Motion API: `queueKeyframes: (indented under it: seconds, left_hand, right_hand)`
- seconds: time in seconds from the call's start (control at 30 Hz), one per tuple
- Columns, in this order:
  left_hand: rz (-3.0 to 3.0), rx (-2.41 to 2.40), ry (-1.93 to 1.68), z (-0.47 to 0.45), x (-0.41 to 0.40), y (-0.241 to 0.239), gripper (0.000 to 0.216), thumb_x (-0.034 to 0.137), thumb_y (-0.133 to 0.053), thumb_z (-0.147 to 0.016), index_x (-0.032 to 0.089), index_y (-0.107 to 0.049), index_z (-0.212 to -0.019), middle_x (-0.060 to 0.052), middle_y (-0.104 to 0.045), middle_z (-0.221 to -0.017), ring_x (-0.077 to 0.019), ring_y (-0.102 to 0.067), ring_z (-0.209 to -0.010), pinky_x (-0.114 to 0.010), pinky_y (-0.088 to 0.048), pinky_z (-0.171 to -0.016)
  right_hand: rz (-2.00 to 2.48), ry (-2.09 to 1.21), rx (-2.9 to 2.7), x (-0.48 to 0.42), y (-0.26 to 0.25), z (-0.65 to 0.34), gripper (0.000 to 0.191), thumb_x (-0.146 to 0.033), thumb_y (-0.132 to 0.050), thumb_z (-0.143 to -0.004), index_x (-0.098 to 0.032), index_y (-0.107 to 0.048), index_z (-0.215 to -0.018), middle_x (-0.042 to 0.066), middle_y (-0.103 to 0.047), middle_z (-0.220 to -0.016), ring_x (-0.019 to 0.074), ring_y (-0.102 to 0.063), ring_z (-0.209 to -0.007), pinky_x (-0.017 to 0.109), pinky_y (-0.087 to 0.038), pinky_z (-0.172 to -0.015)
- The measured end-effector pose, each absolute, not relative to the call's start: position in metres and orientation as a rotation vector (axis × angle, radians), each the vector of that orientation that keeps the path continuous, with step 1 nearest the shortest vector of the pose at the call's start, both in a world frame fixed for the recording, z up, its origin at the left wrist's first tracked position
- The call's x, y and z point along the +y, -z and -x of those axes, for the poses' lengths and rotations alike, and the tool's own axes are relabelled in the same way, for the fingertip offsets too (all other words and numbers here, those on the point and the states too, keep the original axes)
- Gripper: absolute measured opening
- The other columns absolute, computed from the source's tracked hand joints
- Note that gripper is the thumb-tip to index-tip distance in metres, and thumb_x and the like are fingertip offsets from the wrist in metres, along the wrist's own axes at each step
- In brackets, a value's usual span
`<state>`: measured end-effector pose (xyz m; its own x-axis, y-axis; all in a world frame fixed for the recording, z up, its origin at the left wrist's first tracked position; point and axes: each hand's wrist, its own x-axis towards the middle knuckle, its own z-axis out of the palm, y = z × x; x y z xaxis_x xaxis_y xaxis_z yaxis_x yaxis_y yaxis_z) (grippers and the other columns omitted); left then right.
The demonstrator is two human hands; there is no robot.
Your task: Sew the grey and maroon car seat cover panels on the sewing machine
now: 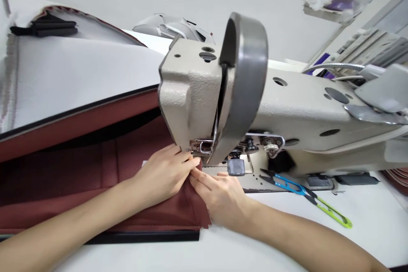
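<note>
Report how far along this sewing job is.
Done: a stitched seam line shows along the near edge of the dark red fabric. In hand: the left hand and the right hand press the fabric's corner together under the head of the sewing machine. Left: the needle area is hidden, so stitching here cannot be confirmed; the blue thread snips lie unused on the table.

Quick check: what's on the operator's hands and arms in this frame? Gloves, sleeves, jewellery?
Nothing worn that shows. The left hand and right hand are bare, no gloves, no rings visible. Both forearms are bare to the frame edge: no sleeves, cuffs, watch or bands in view. Nails look short and unpainted.
</note>
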<state>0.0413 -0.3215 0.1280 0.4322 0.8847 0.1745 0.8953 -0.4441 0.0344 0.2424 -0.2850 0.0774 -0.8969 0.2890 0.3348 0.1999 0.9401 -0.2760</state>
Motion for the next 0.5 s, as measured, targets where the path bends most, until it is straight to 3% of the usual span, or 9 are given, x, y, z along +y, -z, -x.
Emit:
queueKeyframes:
  seconds: [0.13,0.27,0.4,0.5]
  left_hand:
    - [2.63,-1.467,0.4,-0.031,-0.32,-0.126,0.028,0.008,-0.044,-0.091,0.019,-0.069,-0.099,-0.002,-0.066,-0.077,-0.0186,-0.058,-0.072,-0.032,-0.043,-0.066]
    - [2.724,-1.374,0.545,-0.017,-0.318,-0.125,0.032,0.01,-0.041,-0.092,0.019,-0.067,-0.109,-0.003,-0.072,-0.094,-0.0181,-0.063,-0.085,-0.031,-0.048,-0.081]
    - [2.779,-1.284,0.59,-0.002,-0.31,-0.123,0.031,0.013,-0.045,-0.088,0.02,-0.068,-0.107,-0.005,-0.072,-0.095,-0.0195,-0.062,-0.086,-0.033,-0.048,-0.078]
    - [2.778,-1.182,0.583,0.001,-0.307,-0.124,0.03,0.011,-0.049,-0.085,0.021,-0.068,-0.105,-0.005,-0.071,-0.091,-0.0192,-0.061,-0.083,-0.031,-0.048,-0.075]
  right_hand:
    - [0.401,-0.282,-2.74,-0.287,-0.083,-0.245,0.042,-0.012,-0.044,-0.093,-0.004,-0.058,-0.132,0.016,-0.063,-0.134,0.0191,-0.066,-0.094,0.032,-0.053,-0.067]
    - [0.428,-0.215,-2.65,-0.294,-0.093,-0.245,0.034,-0.013,-0.044,-0.096,-0.011,-0.065,-0.122,0.008,-0.066,-0.13,0.0211,-0.06,-0.1,0.035,-0.053,-0.08]
    - [0.388,-0.181,-2.644,-0.304,-0.096,-0.238,0.022,-0.019,-0.052,-0.093,-0.012,-0.067,-0.107,0.011,-0.069,-0.122,0.0174,-0.057,-0.073,0.034,-0.049,-0.061]
    - [0.349,-0.109,-2.677,-0.31,-0.093,-0.234,0.026,-0.018,-0.054,-0.09,-0.007,-0.065,-0.111,0.018,-0.068,-0.124,0.0182,-0.059,-0.069,0.033,-0.048,-0.055]
